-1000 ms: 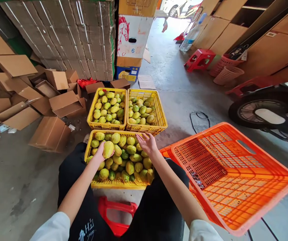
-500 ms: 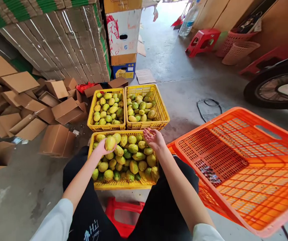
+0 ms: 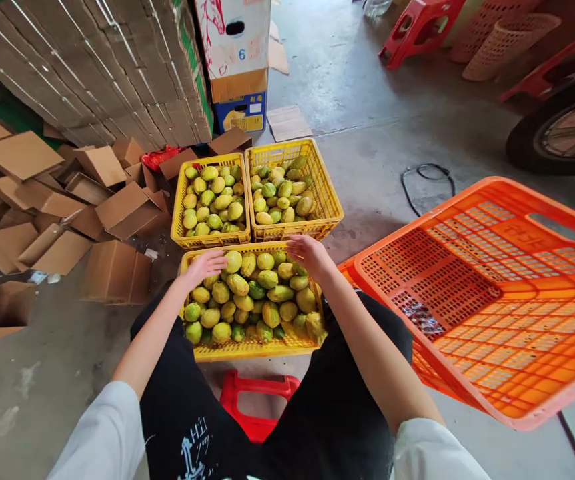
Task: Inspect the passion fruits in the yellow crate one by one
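In front of my knees stands a yellow plastic crate (image 3: 255,353) full of oval yellow-green fruits (image 3: 270,279) that look like small papayas. My left hand (image 3: 208,265) is over the crate's left back part, fingers stretched out and nothing in it. One pale yellow-green fruit (image 3: 233,261) lies by its fingertips; whether they touch cannot be made out. Above the back right corner, my right hand (image 3: 309,256) is open with fingers extended toward the middle, holding nothing. Two more yellow crates with the same fruit, a left one (image 3: 212,237) and a right one (image 3: 328,200), stand just behind.
A large orange crate (image 3: 542,320) leans tilted at my right, with a small patterned item in it. Flattened and folded cardboard boxes (image 3: 122,207) pile up at left. A red stool (image 3: 260,427) is between my legs. A wheel (image 3: 557,133) and black cable (image 3: 427,172) are at right.
My left hand held a yellow-green fruit before; now it is empty and its fingers have straightened. My right hand has turned from palm up to palm inward. The view has tipped downward.
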A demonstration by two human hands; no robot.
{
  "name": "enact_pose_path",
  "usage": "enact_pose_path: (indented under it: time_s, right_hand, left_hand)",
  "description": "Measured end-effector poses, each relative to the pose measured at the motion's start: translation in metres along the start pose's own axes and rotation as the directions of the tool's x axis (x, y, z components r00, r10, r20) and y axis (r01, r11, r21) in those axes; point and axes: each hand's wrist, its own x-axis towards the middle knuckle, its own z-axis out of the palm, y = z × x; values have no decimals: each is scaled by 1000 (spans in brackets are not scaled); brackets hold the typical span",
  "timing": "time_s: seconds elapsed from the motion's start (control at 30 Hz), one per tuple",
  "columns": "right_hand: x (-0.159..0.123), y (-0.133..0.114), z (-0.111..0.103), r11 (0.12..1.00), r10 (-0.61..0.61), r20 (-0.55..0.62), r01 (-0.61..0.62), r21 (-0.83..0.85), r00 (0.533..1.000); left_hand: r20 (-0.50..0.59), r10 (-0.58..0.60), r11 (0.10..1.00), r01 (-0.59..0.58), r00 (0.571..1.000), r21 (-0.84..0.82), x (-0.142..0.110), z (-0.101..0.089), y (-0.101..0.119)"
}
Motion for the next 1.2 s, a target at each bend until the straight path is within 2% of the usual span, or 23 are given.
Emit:
enact_pose_path:
  time_s: [0.03,0.07,0.1,0.17,0.2,0.3,0.37,0.43,0.53,0.7,0.77,0.9,1.0,1.07,1.13,1.2]
  right_hand:
    - [1,5,-1,976,-85,19,88,-199,996]
    - [3,10,-4,905,-166,41,169,-391,985]
    - [4,16,-8,800,-232,59,225,-556,971]
    - [6,32,-22,605,-293,74,245,-757,953]
    - [7,40,-30,558,-288,79,234,-796,954]
    - [9,63,-55,550,-203,94,193,-812,975]
    - [10,74,-66,497,-173,161,227,-838,972]
    - [12,80,-71,392,-185,235,291,-873,954]
    - [20,83,-68,251,-220,253,305,-919,942]
    - [40,86,-58,106,-254,269,303,-947,929]
    - [45,86,-56,64,-246,282,306,-950,927]
    - [45,83,-56,46,-217,252,268,-962,943]
    - [41,79,-56,33,-202,244,256,-966,948]
    - [38,77,-55,0,-190,256,261,-965,948]
    - [36,76,-53,-32,-163,269,268,-963,949]
    - [35,74,-52,-47,-130,279,275,-960,952]
  left_hand:
    - [27,-29,989,25,999,143,1,8,-16]
    - [35,-40,959,28,999,283,2,17,-32]
    - [56,-2,920,-20,998,392,2,25,-48]
    - [87,34,888,-70,996,455,0,38,-78]
    - [118,105,819,-154,987,552,-2,42,-90]
    - [206,249,550,-313,946,774,-5,48,-118]
    - [252,268,378,-342,930,860,-5,49,-128]
    - [278,255,237,-338,926,911,-2,50,-132]
    - [280,251,111,-315,927,943,5,51,-131]
    - [269,285,23,-287,920,958,17,46,-120]
    - [268,301,16,-286,915,958,20,43,-116]
    - [234,336,122,-288,912,950,19,40,-114]
    - [170,357,176,-245,918,954,13,39,-123]
    - [157,305,179,-219,939,959,6,37,-135]
    - [210,185,168,-241,960,956,-2,35,-151]
    - [255,99,188,-269,962,944,-10,34,-168]
